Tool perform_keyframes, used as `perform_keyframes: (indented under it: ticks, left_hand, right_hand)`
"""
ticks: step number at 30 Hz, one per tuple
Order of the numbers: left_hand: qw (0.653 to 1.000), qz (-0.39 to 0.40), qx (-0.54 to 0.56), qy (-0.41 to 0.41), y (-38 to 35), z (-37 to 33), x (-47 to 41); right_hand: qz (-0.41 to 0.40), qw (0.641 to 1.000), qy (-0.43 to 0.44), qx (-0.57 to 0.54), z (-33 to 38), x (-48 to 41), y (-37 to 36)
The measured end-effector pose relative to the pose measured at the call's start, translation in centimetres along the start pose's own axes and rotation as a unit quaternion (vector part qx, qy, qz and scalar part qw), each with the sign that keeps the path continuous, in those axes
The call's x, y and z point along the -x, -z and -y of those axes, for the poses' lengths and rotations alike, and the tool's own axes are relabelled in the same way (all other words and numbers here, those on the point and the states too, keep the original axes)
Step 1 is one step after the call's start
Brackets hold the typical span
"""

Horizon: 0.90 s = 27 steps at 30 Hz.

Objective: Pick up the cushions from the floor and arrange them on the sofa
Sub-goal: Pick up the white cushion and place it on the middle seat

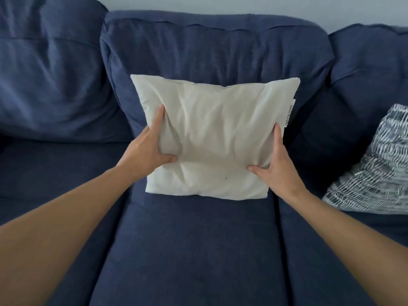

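A plain cream cushion (212, 133) stands upright on the middle seat of the dark blue sofa (194, 250), leaning against the middle back cushion. My left hand (150, 149) grips its left edge, thumb pressed into the front. On the other side my right hand (276, 164) grips the right edge the same way, just below a small white label. A second cushion with a black-and-white striped pattern (373, 168) leans at the right seat, partly cut off by the frame edge.
The sofa has three back cushions; the left seat (55, 168) holds no cushion. A pale wall (242, 7) runs behind the sofa. The floor is out of view.
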<state>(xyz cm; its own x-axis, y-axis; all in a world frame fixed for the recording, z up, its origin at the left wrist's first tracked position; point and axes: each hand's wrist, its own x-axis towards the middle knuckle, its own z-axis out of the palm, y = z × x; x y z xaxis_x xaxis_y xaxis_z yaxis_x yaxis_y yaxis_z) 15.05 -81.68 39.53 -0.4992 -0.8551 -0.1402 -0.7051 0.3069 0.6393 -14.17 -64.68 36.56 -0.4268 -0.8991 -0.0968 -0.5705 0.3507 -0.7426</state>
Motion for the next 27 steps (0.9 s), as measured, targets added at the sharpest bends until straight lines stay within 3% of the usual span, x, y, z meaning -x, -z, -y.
perform_keyframes:
  ticks: [11,17,21,27]
  left_hand:
    - [0.996,0.038,-0.072,0.036,-1.5,3.0,-3.1]
    - [0.986,0.029,-0.147,0.067,-0.4,4.1,-1.1]
    - [0.979,0.077,-0.120,0.147,0.5,6.4,3.6]
    - [0.955,0.183,-0.080,0.218,0.5,11.1,18.0]
  right_hand:
    - [0.034,0.997,-0.063,0.030,-4.0,-4.0,-0.7]
    - [0.095,0.974,-0.157,0.132,-4.5,-1.9,0.2]
    - [0.109,0.956,-0.219,0.161,-3.5,3.2,0.4]
    - [0.152,0.940,-0.273,0.138,-2.3,15.8,-1.4]
